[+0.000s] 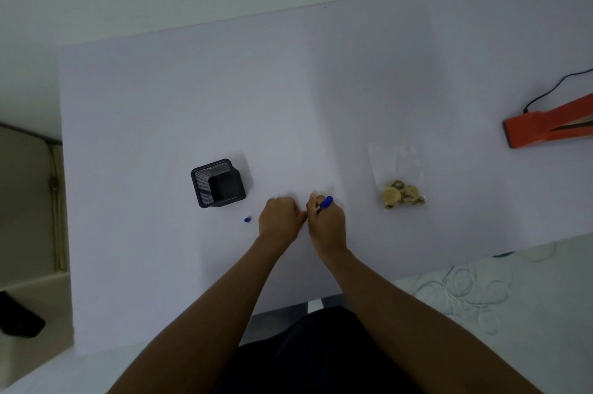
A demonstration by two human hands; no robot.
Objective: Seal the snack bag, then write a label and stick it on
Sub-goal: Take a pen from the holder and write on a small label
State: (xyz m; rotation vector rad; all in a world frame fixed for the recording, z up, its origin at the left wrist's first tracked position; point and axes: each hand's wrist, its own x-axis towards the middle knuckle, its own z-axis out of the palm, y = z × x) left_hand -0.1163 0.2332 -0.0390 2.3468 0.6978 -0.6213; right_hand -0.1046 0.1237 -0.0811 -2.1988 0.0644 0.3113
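1. Right now the right hand has its fingers pinched round a blue pen; the left hand is curled, fingers pressed to the white worktop. The label is too pale to make out.
2. An unsteadied label could skid and smear the ink.
3. The pen cap lies loose and might roll off.
4. The snack bag sits well right, seal unclear.

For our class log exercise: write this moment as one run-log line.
step: writing label | right hand: holds blue pen | left hand: beside it, on table | snack bag: lying right, apart | pen cap: off
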